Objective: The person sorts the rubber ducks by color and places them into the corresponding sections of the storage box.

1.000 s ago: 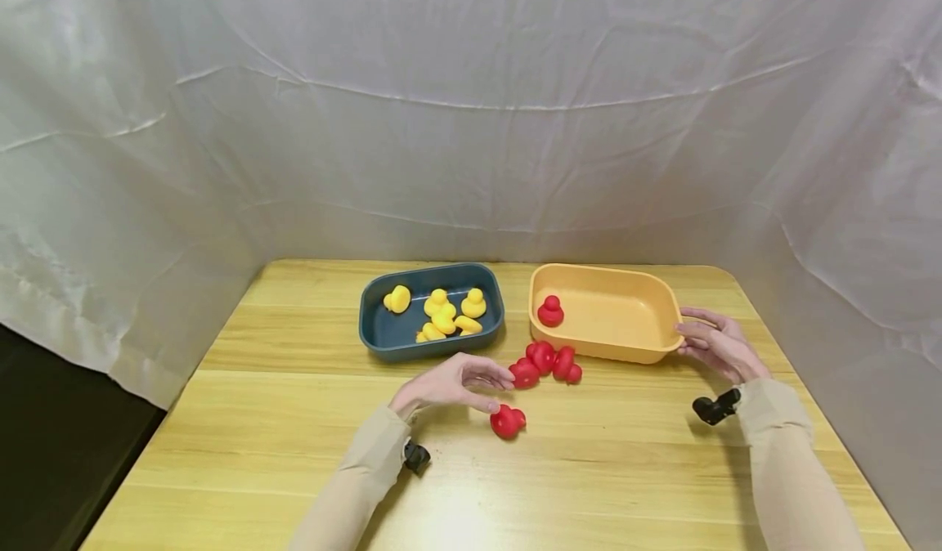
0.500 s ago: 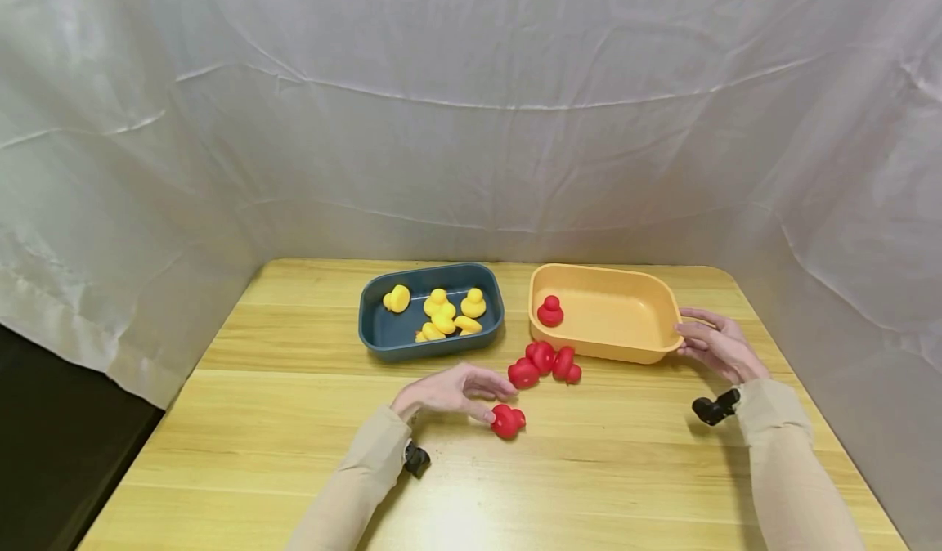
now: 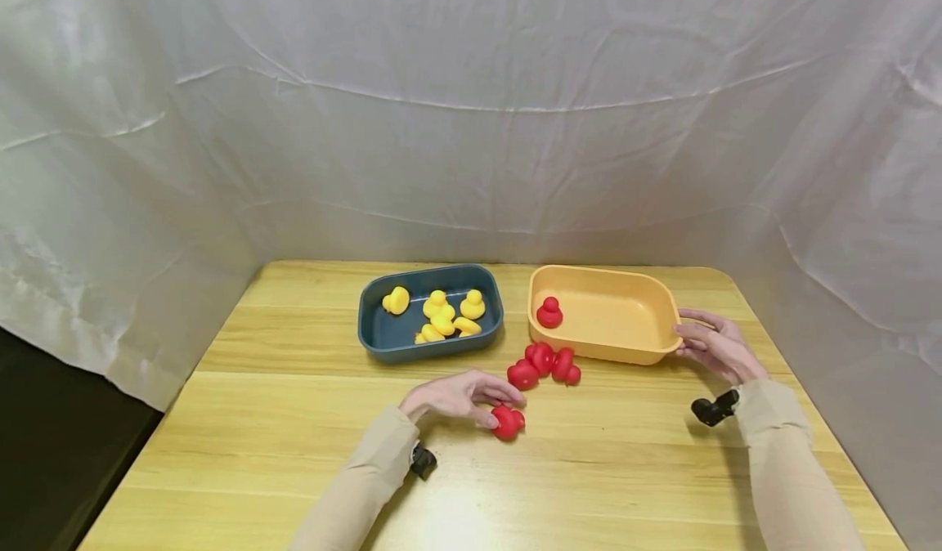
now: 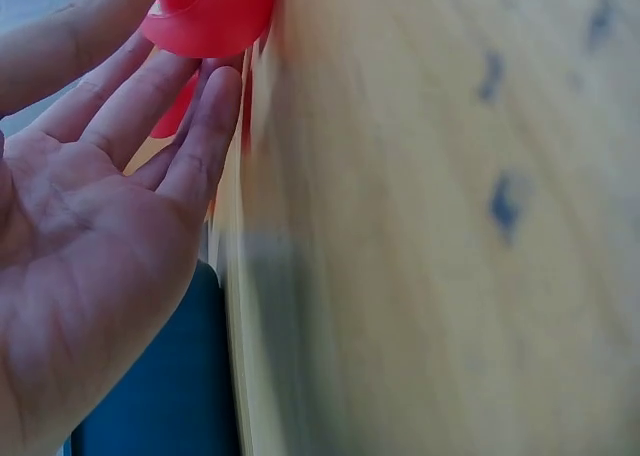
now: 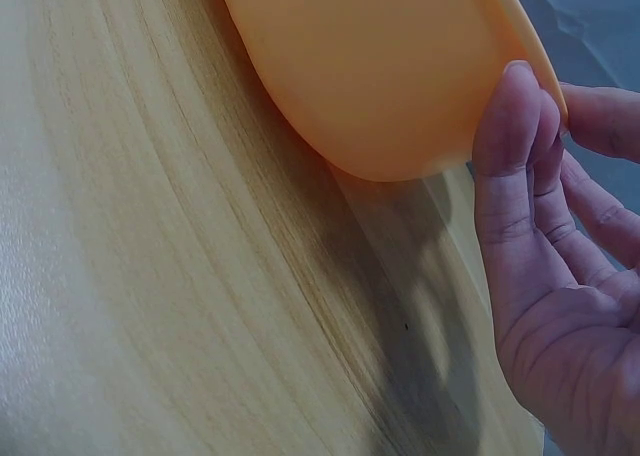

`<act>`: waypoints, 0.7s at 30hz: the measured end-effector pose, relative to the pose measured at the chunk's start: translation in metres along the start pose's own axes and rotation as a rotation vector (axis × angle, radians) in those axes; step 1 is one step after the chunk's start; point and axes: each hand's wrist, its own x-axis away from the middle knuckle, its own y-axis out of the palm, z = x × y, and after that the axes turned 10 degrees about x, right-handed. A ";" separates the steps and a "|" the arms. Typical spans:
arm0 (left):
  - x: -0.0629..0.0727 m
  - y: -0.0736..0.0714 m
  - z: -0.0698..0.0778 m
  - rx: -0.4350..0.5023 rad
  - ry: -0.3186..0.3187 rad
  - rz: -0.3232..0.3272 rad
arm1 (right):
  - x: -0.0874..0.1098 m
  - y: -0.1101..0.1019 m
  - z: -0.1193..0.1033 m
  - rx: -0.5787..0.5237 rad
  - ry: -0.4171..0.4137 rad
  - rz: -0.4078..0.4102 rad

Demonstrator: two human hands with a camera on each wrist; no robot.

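Blue tray (image 3: 397,352) beside orange tray (image 3: 611,318), sheeting (image 3: 471,159) behind

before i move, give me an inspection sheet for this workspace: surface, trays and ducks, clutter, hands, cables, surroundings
Surface: light wood-grain tabletop, glare low in the head view
Job's things: blue tray holds several yellow ducks; orange tray holds one red duck; three red ducks cluster by its near left corner; nearest red duck is by the left hand
Clutter: nothing seen
Left hand: thumb and fingers about that duck; firm grip can't be told
Right hand: grips the orange tray's right end
Cables: nothing seen
Surroundings: pale sheeting behind and both sides
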 end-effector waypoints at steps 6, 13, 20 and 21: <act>-0.002 0.001 0.000 -0.026 -0.009 -0.006 | 0.000 0.000 0.000 0.006 0.008 0.010; -0.004 0.000 -0.001 -0.026 -0.017 -0.032 | 0.000 0.001 -0.001 0.005 0.007 0.008; -0.005 -0.001 -0.001 -0.036 0.013 -0.069 | 0.001 0.002 -0.002 0.008 0.013 0.011; -0.005 -0.001 -0.001 -0.041 0.017 -0.071 | 0.001 0.002 -0.002 0.006 0.013 0.010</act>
